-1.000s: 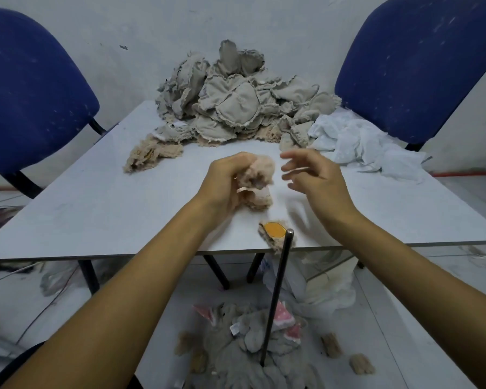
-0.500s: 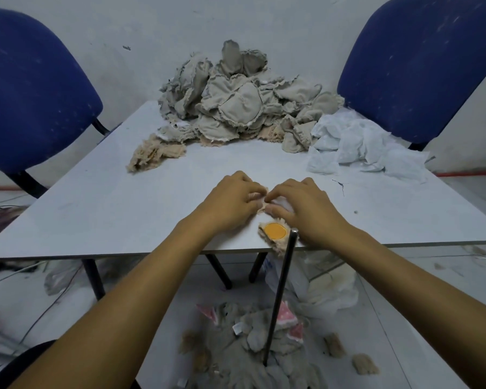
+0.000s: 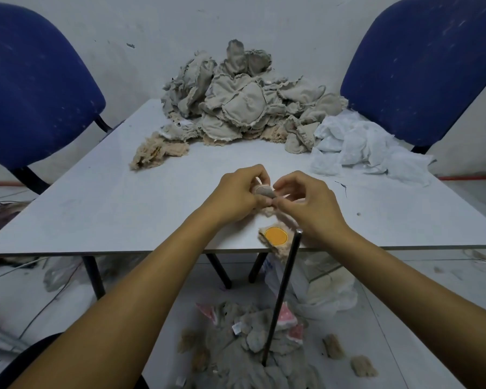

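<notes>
A small beige plush piece (image 3: 263, 191) sits between my two hands just above the white table (image 3: 124, 209), near its front edge. My left hand (image 3: 237, 193) grips its left side with curled fingers. My right hand (image 3: 306, 203) pinches its right side with thumb and fingertips. Most of the piece is hidden by my fingers. Just in front lies another fuzzy beige piece with an orange round patch (image 3: 276, 236), hanging over the table edge.
A thin black rod (image 3: 282, 293) leans up against the table's front edge. A heap of grey-beige fabric shells (image 3: 244, 105) and white cloth (image 3: 359, 144) fill the far side. Blue chairs (image 3: 34, 88) flank the table. Plush pieces (image 3: 253, 343) lie on the floor.
A second ago my left hand held the piece up alone with the right hand apart. Both hands then came down to the table, and now lift slightly, both holding the piece.
</notes>
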`<action>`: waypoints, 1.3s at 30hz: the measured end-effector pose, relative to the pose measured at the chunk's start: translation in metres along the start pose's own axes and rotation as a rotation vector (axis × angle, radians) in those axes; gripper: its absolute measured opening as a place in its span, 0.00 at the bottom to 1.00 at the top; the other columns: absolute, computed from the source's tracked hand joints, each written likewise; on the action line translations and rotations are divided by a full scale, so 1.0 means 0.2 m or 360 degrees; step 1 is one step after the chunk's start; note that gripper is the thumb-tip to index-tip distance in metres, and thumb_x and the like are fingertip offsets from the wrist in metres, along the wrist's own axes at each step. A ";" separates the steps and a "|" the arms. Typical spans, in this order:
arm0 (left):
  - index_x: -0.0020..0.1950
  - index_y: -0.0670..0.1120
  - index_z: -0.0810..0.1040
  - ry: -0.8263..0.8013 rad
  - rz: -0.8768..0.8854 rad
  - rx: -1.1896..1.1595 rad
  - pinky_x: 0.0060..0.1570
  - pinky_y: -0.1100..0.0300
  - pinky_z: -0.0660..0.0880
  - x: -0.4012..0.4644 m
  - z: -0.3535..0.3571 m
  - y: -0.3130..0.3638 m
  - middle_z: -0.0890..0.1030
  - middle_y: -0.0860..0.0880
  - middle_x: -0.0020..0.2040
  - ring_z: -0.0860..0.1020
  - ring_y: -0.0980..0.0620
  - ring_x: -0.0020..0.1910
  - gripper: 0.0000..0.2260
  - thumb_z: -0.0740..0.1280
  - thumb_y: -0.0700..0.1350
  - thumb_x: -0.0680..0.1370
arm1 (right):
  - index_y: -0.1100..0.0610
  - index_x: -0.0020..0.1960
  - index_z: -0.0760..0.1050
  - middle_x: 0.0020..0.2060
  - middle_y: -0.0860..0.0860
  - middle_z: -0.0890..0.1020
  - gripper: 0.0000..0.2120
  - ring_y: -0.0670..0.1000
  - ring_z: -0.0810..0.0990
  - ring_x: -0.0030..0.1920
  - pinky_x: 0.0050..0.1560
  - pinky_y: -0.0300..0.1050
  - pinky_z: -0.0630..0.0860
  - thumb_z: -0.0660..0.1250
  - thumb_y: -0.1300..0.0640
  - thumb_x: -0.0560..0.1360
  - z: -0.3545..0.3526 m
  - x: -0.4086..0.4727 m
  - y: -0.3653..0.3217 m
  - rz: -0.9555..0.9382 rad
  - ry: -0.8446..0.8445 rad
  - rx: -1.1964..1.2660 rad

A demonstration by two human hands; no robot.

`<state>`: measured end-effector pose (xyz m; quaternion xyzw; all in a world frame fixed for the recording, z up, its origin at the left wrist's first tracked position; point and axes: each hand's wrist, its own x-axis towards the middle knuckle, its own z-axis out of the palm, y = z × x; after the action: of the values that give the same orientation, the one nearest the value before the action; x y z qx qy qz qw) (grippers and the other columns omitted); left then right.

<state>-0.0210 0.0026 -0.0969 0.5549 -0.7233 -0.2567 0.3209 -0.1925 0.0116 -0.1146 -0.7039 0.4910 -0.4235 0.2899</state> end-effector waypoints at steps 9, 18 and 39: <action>0.52 0.37 0.76 -0.0444 0.0026 -0.0789 0.53 0.48 0.75 0.00 -0.08 0.06 0.81 0.39 0.46 0.80 0.45 0.46 0.08 0.71 0.38 0.76 | 0.53 0.42 0.83 0.37 0.51 0.84 0.09 0.48 0.81 0.39 0.41 0.41 0.79 0.69 0.65 0.76 -0.06 0.03 0.00 0.0120 -0.0004 0.0603; 0.32 0.45 0.73 -0.0278 -0.0182 -0.1138 0.22 0.66 0.63 -0.01 -0.05 0.09 0.71 0.49 0.25 0.66 0.54 0.22 0.16 0.71 0.53 0.72 | 0.59 0.48 0.80 0.41 0.52 0.78 0.15 0.48 0.78 0.41 0.45 0.45 0.79 0.70 0.47 0.74 -0.10 0.02 0.00 0.0254 -0.0999 0.1275; 0.45 0.42 0.79 -0.0276 -0.0235 -0.1449 0.29 0.63 0.75 -0.01 -0.01 0.00 0.82 0.46 0.38 0.79 0.52 0.35 0.07 0.74 0.39 0.70 | 0.61 0.41 0.73 0.33 0.50 0.78 0.08 0.46 0.78 0.37 0.41 0.45 0.82 0.73 0.63 0.74 -0.04 0.05 0.02 0.0458 -0.0238 0.1145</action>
<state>-0.0192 0.0051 -0.0960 0.3842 -0.5199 -0.6154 0.4510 -0.2003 0.0008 -0.1105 -0.5102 0.3824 -0.4712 0.6095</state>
